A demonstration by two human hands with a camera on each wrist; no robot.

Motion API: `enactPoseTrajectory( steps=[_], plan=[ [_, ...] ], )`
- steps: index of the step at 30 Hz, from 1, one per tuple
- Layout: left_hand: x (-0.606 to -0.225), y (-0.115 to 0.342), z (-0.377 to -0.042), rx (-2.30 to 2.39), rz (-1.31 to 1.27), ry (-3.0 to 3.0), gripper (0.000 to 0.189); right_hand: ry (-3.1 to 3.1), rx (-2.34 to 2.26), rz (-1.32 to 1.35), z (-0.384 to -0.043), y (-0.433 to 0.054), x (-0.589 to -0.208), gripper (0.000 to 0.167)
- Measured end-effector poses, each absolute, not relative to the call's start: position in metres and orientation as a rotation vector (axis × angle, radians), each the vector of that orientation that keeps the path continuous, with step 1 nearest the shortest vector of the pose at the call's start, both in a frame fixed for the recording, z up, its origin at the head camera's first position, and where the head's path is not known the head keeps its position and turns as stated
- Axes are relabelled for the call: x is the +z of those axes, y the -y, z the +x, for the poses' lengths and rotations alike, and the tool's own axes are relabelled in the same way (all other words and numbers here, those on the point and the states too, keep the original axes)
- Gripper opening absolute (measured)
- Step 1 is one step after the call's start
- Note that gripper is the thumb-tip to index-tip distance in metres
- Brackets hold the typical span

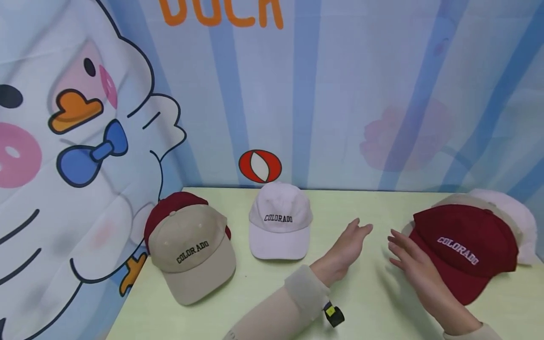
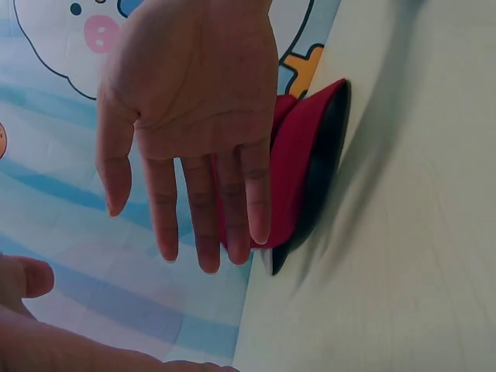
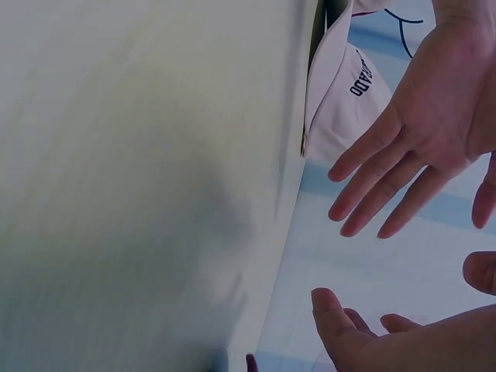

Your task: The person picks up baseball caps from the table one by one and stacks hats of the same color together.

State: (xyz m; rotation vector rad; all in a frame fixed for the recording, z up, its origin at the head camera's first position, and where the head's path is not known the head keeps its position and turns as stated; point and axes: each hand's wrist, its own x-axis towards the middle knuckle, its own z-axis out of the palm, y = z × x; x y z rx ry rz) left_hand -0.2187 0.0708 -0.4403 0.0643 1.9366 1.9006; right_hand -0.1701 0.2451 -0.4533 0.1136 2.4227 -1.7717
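Between the white cap (image 1: 279, 222) and the red cap (image 1: 465, 250), my left hand (image 1: 342, 250) hovers with its fingers extended and holds nothing. Facing it, my right hand (image 1: 420, 271) is just left of the red cap, fingers straight and spread a little. In the left wrist view, the right palm (image 2: 194, 116) partly covers a red cap (image 2: 306, 155) on the table. From the right wrist view, the left hand's palm (image 3: 442, 108) shows with a white cap (image 3: 349, 101) behind it. The two hands are apart.
At the left, a beige cap (image 1: 193, 255) overlaps a dark red cap (image 1: 176, 202). Behind the right red cap are a beige cap (image 1: 471, 200) and a white cap (image 1: 527, 231). A printed cloth backdrop (image 1: 272, 94) rises behind the pale table (image 1: 263, 288).
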Motion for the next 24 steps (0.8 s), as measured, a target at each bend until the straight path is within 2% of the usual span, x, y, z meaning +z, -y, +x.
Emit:
enactPoseTrajectory(
  steps=[11, 18, 21, 24],
  plan=[
    [-0.449, -0.114, -0.217, 1.88, 0.082, -1.863, 0.067, -2.315, -1.912, 0.268, -0.153, -0.284, -0.451, 0.078],
    [-0.455, -0.136, -0.218, 1.868, 0.134, -1.836, 0.059, -2.213, -2.261, 0.305, -0.135, -0.315, -0.449, 0.062],
    [-0.455, -0.144, -0.219, 1.855, 0.158, -1.842, 0.055, -2.244, -2.328, 0.492, -0.13, -0.324, -0.446, 0.055],
    [-0.456, -0.15, -0.22, 1.844, 0.168, -1.843, 0.054, -2.244, -2.36, 0.841, -0.129, -0.33, -0.443, 0.042]
  ],
)
